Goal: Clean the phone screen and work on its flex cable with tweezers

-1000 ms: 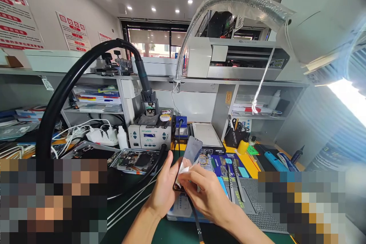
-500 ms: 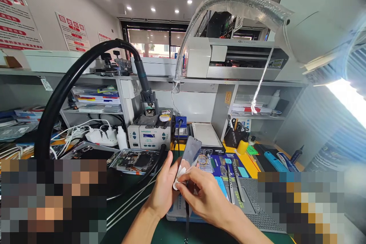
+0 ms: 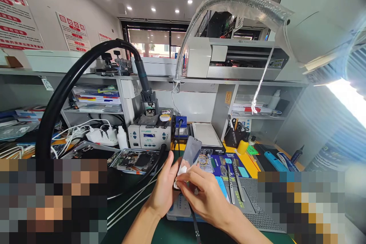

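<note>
My left hand (image 3: 164,188) holds a phone (image 3: 191,153) upright and tilted, with the thumb along its left edge. The phone's glossy dark screen faces me and reflects light. In my right hand (image 3: 203,194), thumb and forefinger pinch a small white wipe (image 3: 182,170) against the lower part of the screen. A thin dark strip (image 3: 195,223) hangs below my hands. The phone's lower end is partly hidden by my right fingers.
Two metal tweezers (image 3: 238,181) lie on a grey mat (image 3: 257,202) at the right. An opened device with a circuit board (image 3: 135,160) lies at the left, before a hot-air station (image 3: 150,135). A black hose (image 3: 61,84) arches over the left side.
The dark strip's lower end has swung to the right. The white wipe and my right fingertips have shifted slightly on the screen; my left hand stays nearly still.
</note>
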Demonstrator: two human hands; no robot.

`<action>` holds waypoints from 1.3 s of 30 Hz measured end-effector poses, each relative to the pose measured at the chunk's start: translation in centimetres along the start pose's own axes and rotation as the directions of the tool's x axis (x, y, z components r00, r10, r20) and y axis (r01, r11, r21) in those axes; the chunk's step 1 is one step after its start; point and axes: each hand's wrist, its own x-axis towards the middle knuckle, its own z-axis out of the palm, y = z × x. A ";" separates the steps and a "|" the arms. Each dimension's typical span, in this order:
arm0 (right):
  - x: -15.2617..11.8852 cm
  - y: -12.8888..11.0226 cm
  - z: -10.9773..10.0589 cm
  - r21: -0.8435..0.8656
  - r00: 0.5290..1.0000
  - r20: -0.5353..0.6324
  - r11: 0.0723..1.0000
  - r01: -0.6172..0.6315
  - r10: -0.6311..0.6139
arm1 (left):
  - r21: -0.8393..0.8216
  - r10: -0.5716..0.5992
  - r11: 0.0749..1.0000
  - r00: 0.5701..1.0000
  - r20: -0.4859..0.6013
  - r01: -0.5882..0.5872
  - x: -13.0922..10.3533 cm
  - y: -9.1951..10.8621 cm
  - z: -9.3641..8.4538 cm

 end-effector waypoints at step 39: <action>0.5 -0.5 -0.1 0.281 0.845 -0.165 0.846 -0.454 0.508 | 0.227 -0.031 0.974 0.999 0.043 0.021 -0.2 -0.3 -0.4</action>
